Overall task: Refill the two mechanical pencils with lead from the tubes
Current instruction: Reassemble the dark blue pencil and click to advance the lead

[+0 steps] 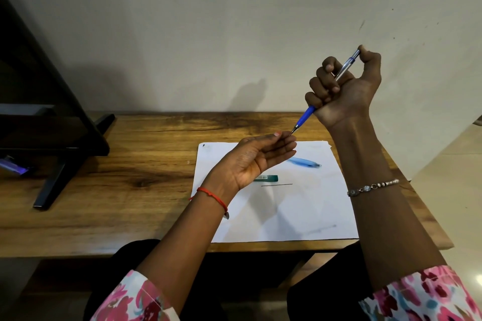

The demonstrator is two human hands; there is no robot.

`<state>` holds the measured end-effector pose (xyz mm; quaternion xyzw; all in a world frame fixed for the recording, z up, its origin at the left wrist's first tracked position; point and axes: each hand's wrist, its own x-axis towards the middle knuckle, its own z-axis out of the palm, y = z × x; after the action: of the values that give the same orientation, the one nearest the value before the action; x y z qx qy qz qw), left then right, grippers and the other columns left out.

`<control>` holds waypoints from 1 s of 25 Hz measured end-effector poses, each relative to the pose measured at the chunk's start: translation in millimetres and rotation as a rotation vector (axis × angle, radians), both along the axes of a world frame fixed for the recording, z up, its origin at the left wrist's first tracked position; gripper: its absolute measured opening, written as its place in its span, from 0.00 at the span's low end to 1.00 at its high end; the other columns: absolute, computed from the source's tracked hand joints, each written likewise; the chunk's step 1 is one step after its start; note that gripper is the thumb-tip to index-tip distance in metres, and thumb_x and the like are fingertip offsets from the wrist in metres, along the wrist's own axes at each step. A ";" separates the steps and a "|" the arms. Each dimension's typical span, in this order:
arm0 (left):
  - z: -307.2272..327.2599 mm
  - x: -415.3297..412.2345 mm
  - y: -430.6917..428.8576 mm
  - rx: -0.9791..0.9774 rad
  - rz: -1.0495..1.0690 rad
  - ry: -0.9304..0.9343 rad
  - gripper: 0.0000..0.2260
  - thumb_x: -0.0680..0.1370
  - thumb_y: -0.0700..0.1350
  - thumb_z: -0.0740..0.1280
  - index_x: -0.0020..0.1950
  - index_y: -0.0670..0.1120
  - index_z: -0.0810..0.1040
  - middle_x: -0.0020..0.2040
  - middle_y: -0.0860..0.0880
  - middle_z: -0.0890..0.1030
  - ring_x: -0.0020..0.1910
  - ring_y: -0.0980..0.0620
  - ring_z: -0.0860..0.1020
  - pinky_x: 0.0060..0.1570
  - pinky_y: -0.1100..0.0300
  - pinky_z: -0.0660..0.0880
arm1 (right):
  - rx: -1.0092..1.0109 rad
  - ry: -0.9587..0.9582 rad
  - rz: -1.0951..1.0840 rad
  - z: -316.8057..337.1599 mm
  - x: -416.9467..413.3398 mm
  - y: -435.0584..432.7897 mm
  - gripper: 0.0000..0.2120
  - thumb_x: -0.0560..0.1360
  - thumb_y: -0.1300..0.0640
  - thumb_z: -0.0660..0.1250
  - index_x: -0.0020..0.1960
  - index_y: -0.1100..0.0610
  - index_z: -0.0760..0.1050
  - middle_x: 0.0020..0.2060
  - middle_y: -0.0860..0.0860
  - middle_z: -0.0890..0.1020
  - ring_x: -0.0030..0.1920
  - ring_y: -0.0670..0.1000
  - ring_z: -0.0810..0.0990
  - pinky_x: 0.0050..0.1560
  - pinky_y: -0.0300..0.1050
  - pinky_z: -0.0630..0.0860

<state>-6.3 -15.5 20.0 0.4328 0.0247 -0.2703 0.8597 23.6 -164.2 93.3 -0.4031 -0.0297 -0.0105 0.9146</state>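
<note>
My right hand point(344, 88) is raised above the table and wrapped around a blue mechanical pencil point(309, 112), thumb on its top end, tip pointing down and left. My left hand point(257, 159) is held palm up just under that tip, its fingertips pinched together at the pencil's point; whether a lead sits between them I cannot tell. On the white paper point(300, 214) lie a light blue pencil point(305, 162), a green lead tube point(267, 178) partly hidden behind my left hand, and one loose thin lead point(276, 185).
The paper rests on a wooden table point(130, 164) against a pale wall. A black stand point(65, 138) with angled legs occupies the table's left part, with a small blue object point(13, 167) under it. The table's right edge lies close to my right forearm.
</note>
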 end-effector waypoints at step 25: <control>-39.3 -2.5 -19.4 1.663 -0.279 -1.210 0.10 0.77 0.48 0.64 0.50 0.43 0.80 0.73 0.50 0.58 0.73 0.48 0.51 0.68 0.49 0.53 | 0.099 0.051 -0.038 -22.0 7.5 -10.7 0.27 0.75 0.41 0.49 0.26 0.57 0.69 0.19 0.47 0.59 0.20 0.46 0.55 0.25 0.36 0.51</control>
<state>-8.8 -34.9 -19.3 0.9517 -0.2827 -0.0025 0.1195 31.1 -174.9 71.4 -0.3581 0.0021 -0.0192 0.9335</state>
